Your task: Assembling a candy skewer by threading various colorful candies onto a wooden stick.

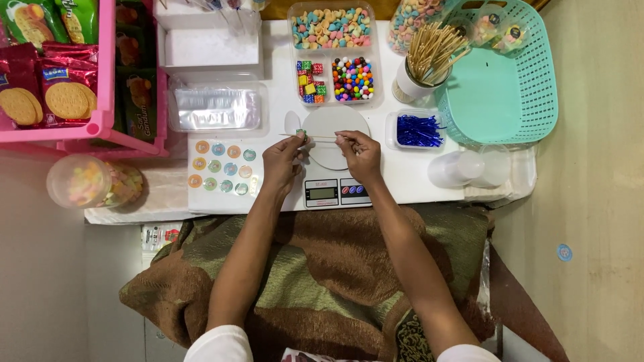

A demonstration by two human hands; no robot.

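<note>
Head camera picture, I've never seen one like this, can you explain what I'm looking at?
It is one picture from a camera on a person's head, looking down at their own bare hands over a white table. The left hand and right hand hold a thin skewer between them, with a small candy on it, above a round kitchen scale. Around lie trays of coloured candies, a cup of skewers, blue twist ties, round stickers and a teal basket.

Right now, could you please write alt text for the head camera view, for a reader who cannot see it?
Two bare hands hold a thin wooden skewer over a white kitchen scale: the left hand pushes a small green candy onto it, and the right hand pinches the other end. Clear trays of colourful sweets sit behind.
</note>
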